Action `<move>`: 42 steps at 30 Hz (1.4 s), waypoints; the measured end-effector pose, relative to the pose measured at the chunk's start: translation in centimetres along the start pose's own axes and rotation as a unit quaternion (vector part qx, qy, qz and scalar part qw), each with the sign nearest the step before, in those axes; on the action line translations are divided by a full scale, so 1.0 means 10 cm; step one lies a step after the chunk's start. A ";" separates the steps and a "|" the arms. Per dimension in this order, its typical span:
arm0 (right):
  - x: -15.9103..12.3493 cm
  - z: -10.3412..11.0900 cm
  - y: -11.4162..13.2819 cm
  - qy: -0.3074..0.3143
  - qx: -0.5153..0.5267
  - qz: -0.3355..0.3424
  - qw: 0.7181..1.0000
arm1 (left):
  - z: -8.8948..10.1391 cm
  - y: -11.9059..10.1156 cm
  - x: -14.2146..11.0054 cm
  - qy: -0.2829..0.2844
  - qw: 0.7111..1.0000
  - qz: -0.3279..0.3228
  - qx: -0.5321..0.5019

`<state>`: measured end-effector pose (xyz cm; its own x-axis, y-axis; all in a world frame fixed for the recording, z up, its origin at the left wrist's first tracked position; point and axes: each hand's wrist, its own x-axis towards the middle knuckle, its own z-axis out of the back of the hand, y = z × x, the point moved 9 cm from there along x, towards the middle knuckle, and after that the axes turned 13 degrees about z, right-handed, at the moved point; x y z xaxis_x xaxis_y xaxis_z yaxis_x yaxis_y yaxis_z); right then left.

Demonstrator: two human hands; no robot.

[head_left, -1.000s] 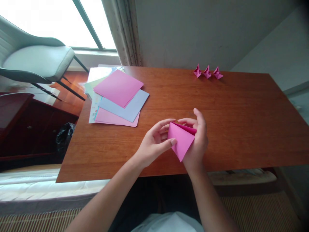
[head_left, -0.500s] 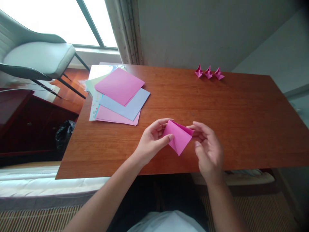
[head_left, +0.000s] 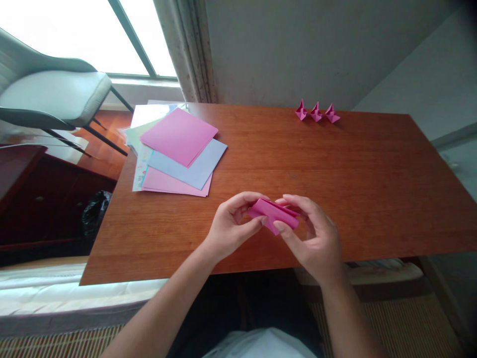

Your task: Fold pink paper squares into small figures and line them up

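A folded piece of pink origami paper [head_left: 274, 214] is held between both hands above the front part of the table, its upper layer bent over in a curve. My left hand [head_left: 238, 219] grips its left side, thumb on the near face and fingers behind. On the right side, my right hand [head_left: 313, 231] pinches it, with the thumb at the lower edge and the fingers behind the top. Some of the fingertips are hidden by the paper. At the table's far edge stand three small folded pink paper figures [head_left: 316, 113] in a row.
On the left of the wooden table [head_left: 368, 199] lie overlapping sheets: pink paper [head_left: 179, 135] on top, light blue paper [head_left: 203, 161] under it, paler pink paper [head_left: 175, 184] lowest. A chair [head_left: 55, 94] stands by the window, beside a curtain [head_left: 186, 49]. A black bag [head_left: 96, 214] hangs at lower left.
My right hand has closed in from the right and its thumb now presses the paper. The paper, flat and diamond-shaped before, is now bent over and tilted. The view has shifted slightly.
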<state>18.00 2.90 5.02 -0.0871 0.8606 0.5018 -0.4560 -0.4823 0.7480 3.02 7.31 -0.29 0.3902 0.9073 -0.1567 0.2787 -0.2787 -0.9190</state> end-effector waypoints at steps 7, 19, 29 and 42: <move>0.00 0.03 0.07 -0.008 -0.021 0.025 0.999 | -0.02 -0.04 -0.01 0.002 1.000 -0.009 0.015; 0.08 -0.01 0.21 0.011 -0.083 0.085 0.993 | -0.01 -0.05 0.00 0.001 1.000 0.000 0.005; 0.06 0.06 0.17 -0.024 -0.039 0.043 0.998 | 0.02 -0.07 0.00 -0.025 0.999 0.009 0.023; 0.12 0.04 0.27 -0.005 -0.113 0.082 0.990 | 0.03 -0.11 -0.01 -0.028 0.999 -0.015 0.041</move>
<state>16.97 2.61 7.83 -0.1685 0.7717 0.6133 -0.6239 -0.5652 0.5398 2.39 7.64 0.64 0.3329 0.9316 -0.1456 0.2157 -0.2256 -0.9500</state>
